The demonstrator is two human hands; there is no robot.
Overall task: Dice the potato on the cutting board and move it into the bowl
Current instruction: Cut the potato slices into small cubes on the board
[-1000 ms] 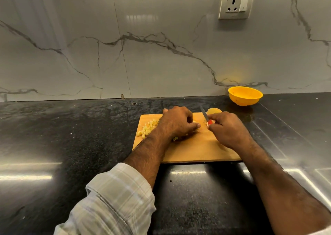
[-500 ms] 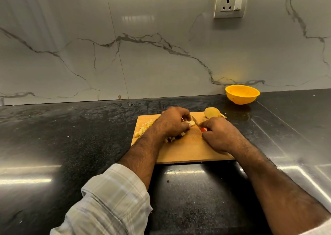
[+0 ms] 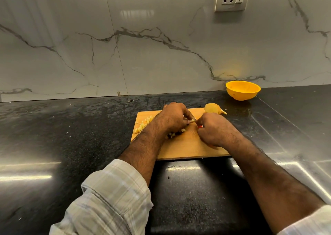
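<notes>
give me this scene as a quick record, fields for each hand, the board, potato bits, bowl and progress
left hand: pinches a small potato piece on the board
right hand: grips a red-handled knife, blade hidden
cutting board: wooden, on the black counter
diced potato: piled at the board's left end
uncut potato chunk: at the board's far right corner
bowl: yellow, near the wall, no potato visible inside
progress: dicing under way, nothing moved yet

A pale plaid shirt sleeve (image 3: 111,197), cream with grey-beige checks, is rolled to mid-forearm at 7 o'clock. Another light cuff (image 3: 311,222) shows at 5 o'clock. Both forearms are bare and hairy.
</notes>
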